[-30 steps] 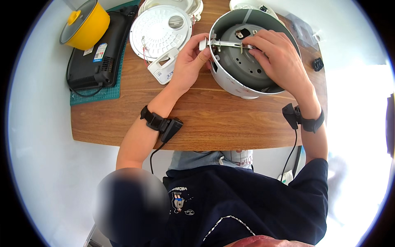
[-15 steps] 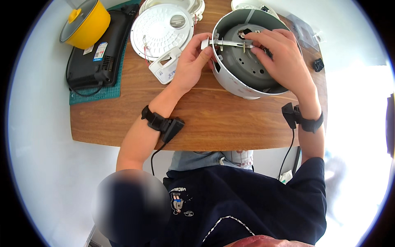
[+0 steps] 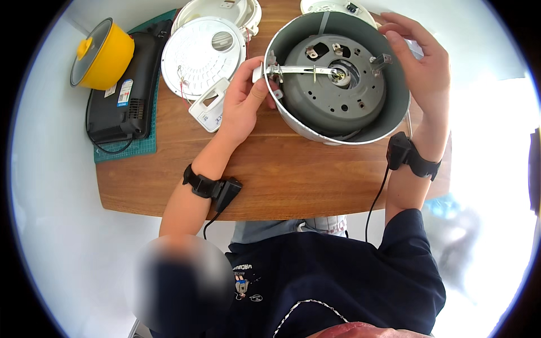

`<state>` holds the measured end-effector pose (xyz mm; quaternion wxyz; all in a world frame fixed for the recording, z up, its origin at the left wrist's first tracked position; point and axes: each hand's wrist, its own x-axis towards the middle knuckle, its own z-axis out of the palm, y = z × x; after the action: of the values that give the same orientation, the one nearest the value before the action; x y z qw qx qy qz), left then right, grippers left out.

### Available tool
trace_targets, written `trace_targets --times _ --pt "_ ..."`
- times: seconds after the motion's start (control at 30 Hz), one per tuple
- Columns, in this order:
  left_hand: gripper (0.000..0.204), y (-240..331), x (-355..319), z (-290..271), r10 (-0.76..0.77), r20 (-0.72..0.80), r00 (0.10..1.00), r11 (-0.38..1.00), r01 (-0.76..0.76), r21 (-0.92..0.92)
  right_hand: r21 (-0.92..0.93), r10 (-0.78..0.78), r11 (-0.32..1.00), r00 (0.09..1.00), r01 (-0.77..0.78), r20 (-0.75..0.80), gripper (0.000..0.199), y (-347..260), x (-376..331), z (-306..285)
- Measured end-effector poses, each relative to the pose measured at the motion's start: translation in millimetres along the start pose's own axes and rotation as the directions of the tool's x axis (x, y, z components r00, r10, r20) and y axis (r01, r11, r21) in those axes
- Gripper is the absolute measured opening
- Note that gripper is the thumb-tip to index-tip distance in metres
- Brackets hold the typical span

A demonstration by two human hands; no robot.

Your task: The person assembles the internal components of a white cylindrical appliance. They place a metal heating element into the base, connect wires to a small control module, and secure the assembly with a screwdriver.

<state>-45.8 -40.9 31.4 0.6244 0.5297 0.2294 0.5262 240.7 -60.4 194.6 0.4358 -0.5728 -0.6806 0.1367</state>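
An upturned rice cooker shell (image 3: 304,130) stands toward the far right, its open grey inside facing up. Inside sits a round grey metal pan (image 3: 315,101) with holes and several small metal terminals. A metal switch lever (image 3: 307,70) reaches from the shell's left rim to the round part at the pan's middle. My left hand (image 3: 245,101) is closed at that rim, thumb and fingers around the lever's white end. Past the right rim, my right hand (image 3: 424,65) is open with nothing seen in it, fingers extended, thumb near the rim.
Left of the shell lie a white perforated disc (image 3: 191,56) with wires and a white handle-like panel (image 3: 209,107). Farther left, a black flat appliance (image 3: 115,107) rests on a green cutting mat (image 3: 147,143), beside a yellow lidded pot (image 3: 110,62). Another white part (image 3: 332,7) is behind the shell.
My right hand has let go of the lever and moved out past the shell's right rim, uncovering the pan. The shell appears shifted left and tilted, with my left hand still at the lever's end.
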Motion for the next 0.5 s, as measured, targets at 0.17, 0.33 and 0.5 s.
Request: trace_targets --times 0.17,0.33,0.5 --pt "0.044 2.6 -4.7 -3.0 -0.030 0.008 1.000 0.998 0.029 0.057 0.151 0.046 0.988 0.998 -0.039 -0.045 0.027 61.0 20.9 -8.9" --pt "0.045 1.0 -4.8 -4.3 -0.032 0.000 1.000 0.997 0.032 0.064 0.419 0.145 0.887 0.978 -0.196 0.152 0.044 76.9 21.6 -8.4" --pt "0.043 2.5 -5.4 -4.8 -0.035 0.007 0.999 0.998 0.035 0.044 0.436 0.291 0.831 0.937 -0.347 0.191 0.043 57.0 14.4 -0.1"
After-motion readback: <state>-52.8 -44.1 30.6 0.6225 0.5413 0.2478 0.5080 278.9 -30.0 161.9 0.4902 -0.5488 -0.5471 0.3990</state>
